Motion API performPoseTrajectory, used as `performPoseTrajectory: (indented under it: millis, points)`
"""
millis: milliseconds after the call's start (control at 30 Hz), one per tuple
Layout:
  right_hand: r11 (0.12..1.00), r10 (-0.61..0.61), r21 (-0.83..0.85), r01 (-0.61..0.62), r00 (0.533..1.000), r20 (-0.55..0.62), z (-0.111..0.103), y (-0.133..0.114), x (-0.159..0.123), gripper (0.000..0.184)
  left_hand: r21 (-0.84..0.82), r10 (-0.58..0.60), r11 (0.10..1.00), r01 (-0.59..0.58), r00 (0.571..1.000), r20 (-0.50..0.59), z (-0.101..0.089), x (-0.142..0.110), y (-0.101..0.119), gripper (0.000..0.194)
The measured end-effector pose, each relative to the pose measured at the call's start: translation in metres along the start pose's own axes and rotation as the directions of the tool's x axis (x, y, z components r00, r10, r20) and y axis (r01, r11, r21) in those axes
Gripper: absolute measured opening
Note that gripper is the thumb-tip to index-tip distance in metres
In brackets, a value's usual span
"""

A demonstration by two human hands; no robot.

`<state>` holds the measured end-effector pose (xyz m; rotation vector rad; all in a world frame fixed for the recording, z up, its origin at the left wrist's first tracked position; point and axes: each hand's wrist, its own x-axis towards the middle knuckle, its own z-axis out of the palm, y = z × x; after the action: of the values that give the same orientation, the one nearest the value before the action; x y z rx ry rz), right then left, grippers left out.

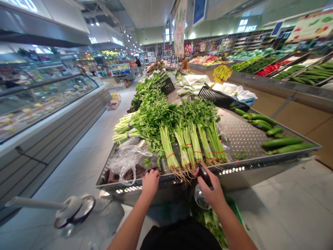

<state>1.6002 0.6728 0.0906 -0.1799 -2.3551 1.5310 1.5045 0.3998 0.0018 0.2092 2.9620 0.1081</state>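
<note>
My left hand (150, 183) is curled into a fist at the front rim of the perforated metal produce tray (241, 133), next to a crumpled clear plastic bag (126, 161). My right hand (212, 189) grips a dark handle (205, 175) whose lower end joins a roundish clear object (201, 199) I cannot name. Just beyond both hands lie bundles of leafy greens with pale stalks, roots and red bands (191, 146). More leafy bunches (148, 111) stretch back along the tray. Greens (210, 220) also lie below my right forearm.
Cucumbers (279, 142) lie at the tray's right end, black plastic baskets (221, 99) behind them. A glass deli counter (44, 100) lines the aisle on the left. A white tool with a round head (75, 208) lies low at the left. Vegetable shelves (299, 71) run along the right.
</note>
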Motion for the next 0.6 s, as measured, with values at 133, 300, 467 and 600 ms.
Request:
performPoseTrajectory:
  millis: [133, 300, 467, 600]
  points:
    - [0.999, 0.008, -0.041, -0.009, 1.000, -0.024, -0.003, 0.000, 0.000, 0.018, -0.003, -0.007, 1.000, 0.007, 1.000, 0.001, 0.000, 0.001, 0.001, 0.016]
    - [0.998, -0.063, -0.006, 0.065, 0.981, 0.182, 0.007, -0.009, -0.004, 0.012, 0.001, -0.010, 1.000, 0.010, 1.000, 0.005, -0.001, 0.002, 0.001, 0.015]
    - [0.998, -0.067, 0.029, 0.063, 0.977, 0.204, 0.020, -0.012, -0.007, 0.021, 0.008, -0.012, 1.000, 0.012, 1.000, 0.010, -0.004, 0.002, 0.002, 0.014]
    - [0.998, -0.066, 0.015, 0.065, 0.993, 0.100, 0.016, -0.004, -0.003, 0.018, 0.009, -0.017, 1.000, 0.016, 1.000, 0.017, -0.005, 0.001, 0.002, 0.015]
